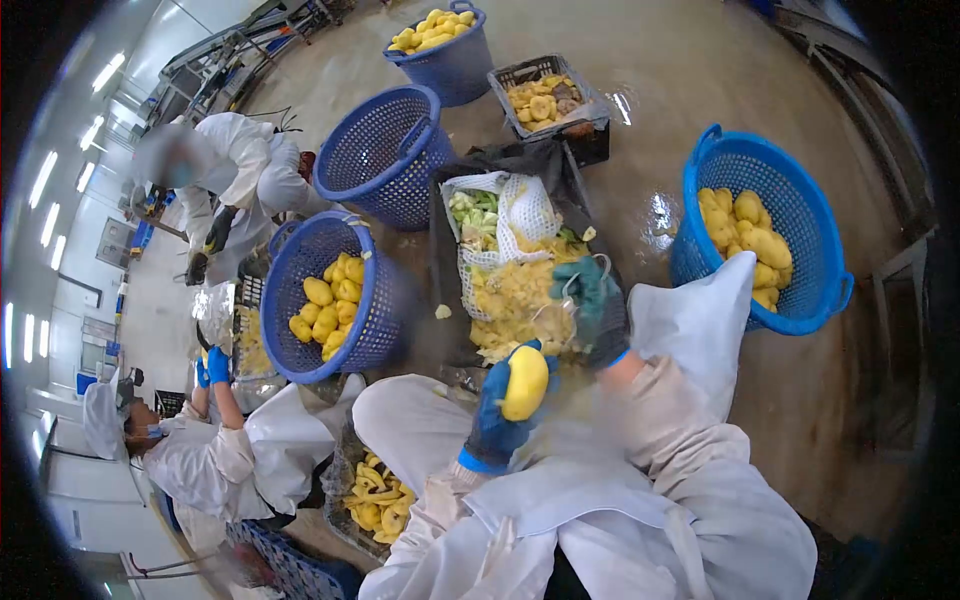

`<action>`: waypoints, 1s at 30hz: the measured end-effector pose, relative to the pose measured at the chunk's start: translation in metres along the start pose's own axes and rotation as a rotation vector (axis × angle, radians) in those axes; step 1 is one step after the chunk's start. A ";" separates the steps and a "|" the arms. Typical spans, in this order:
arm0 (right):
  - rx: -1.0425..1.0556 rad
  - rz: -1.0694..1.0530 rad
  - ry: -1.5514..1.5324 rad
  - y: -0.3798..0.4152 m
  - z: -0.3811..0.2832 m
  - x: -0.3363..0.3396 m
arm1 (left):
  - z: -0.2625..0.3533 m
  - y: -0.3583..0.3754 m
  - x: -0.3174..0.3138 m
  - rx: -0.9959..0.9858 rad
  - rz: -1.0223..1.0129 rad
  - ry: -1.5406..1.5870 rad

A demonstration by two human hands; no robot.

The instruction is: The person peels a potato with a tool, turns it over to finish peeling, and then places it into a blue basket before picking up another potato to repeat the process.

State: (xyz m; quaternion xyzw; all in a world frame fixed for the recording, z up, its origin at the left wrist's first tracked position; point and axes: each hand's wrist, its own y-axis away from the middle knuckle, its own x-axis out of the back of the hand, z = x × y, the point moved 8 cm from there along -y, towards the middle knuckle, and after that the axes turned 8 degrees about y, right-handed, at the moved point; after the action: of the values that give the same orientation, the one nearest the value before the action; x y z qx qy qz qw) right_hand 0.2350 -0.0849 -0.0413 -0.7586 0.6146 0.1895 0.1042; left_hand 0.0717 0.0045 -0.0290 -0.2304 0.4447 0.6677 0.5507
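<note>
My left hand point(500, 412), in a blue glove, is closed round a peeled yellow potato point(526, 384) above my lap. To its upper right, my right hand point(590, 300) wears a green glove and is closed on a thin, looped metal tool point(604, 268), its end blurred by motion. Below that hand lies a heap of yellow peelings point(505, 300) in a black-lined crate point(442, 260), with white netting point(527, 210) and green scraps point(474, 215) at the far end.
Blue baskets of yellow potatoes stand to the left point(275, 325), right point(830, 240) and far back point(460, 80). An empty blue basket point(385, 165) and a black crate of scraps point(545, 100) are beyond. Two co-workers point(195, 465) point(240, 150) sit at left.
</note>
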 end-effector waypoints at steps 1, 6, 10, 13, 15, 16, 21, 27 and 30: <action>-0.069 -0.013 -0.155 -0.002 0.003 -0.001 | -0.001 0.000 0.005 0.033 -0.004 0.034; 0.297 -0.138 0.242 0.003 -0.006 -0.004 | -0.012 -0.003 0.004 0.214 -0.064 0.195; 0.313 -0.068 0.381 0.005 -0.031 0.013 | 0.004 0.007 -0.023 0.058 -0.041 0.304; 0.101 -0.270 0.073 0.044 -0.032 -0.041 | 0.023 0.000 -0.033 -0.345 -0.006 -0.218; 0.140 -0.276 0.153 0.044 -0.034 -0.048 | 0.021 0.000 -0.033 -0.360 0.032 0.031; 0.118 -0.163 0.083 0.029 -0.027 -0.030 | 0.008 -0.008 -0.020 -0.119 0.037 0.313; 0.108 -0.034 0.129 0.021 -0.035 -0.001 | 0.003 -0.006 -0.018 -0.069 0.071 0.437; 0.139 -0.018 0.192 0.006 -0.002 0.008 | -0.009 -0.010 -0.013 0.208 -0.021 0.581; -0.139 -0.033 -0.335 0.014 0.005 0.009 | 0.000 -0.006 -0.016 0.078 0.124 0.378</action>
State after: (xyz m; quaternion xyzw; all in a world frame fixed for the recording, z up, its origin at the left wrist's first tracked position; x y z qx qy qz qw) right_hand 0.2220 -0.0944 -0.0485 -0.7317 0.5617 0.3536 0.1554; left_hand 0.0819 -0.0041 -0.0189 -0.3024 0.5790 0.6274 0.4238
